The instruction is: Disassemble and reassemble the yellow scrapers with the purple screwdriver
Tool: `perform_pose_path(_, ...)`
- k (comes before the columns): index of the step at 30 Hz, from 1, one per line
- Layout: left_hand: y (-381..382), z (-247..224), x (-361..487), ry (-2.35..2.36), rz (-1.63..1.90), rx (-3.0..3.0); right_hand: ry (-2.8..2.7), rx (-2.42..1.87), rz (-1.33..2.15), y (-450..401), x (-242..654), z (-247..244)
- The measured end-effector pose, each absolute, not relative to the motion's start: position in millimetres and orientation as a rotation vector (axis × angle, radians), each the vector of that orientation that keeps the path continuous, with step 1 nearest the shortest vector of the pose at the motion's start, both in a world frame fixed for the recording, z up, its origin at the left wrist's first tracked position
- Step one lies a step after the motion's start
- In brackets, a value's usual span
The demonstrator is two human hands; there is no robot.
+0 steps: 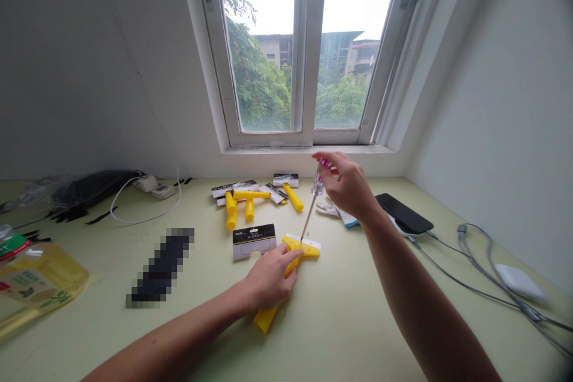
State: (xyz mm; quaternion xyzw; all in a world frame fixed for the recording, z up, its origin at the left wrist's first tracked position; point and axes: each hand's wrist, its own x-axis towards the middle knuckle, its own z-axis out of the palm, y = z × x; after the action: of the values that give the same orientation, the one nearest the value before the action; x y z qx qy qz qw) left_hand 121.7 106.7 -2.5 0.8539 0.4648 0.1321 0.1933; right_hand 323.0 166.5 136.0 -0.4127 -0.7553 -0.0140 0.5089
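I'm watching through the head camera, and nearest to me the left hand [273, 277] presses down around the neck of a yellow scraper [310, 250], its fingers closed on it. The scraper lies on the counter [353, 322], mid-width and well in from the far edge; its handle points back toward me and its wide head away, with a white strip along the far side.

Toward the counter's left side I have a bottle [45, 286] of yellow liquid and, between it and the scraper, a dark item [161, 265] blurred into blocks. Near the right edge lie grey cables [474, 286] and a white case [519, 282].

Just left of the scraper head is 1 black-and-white card [254, 242]. The right hand [342, 185] is raised above the counter, fingers wrapped on the clear and pink handle of a screwdriver [317, 188]. Its shaft slants down to the scraper head; I can't tell whether the tip sits in a screw.

Farther off, a black phone [405, 213] lies toward the far right corner. Close to the far edge I see several yellow handles [231, 210] among more cards [285, 179], and a black bag [96, 187] toward the far left corner.
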Motion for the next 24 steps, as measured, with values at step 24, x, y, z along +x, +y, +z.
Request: perform_pose_path(24, 106.1, -1.6, 124.0, 1.321, 0.386, 2.378, -1.713, -1.140, -0.098, 174.1, 333.5, 133.9)
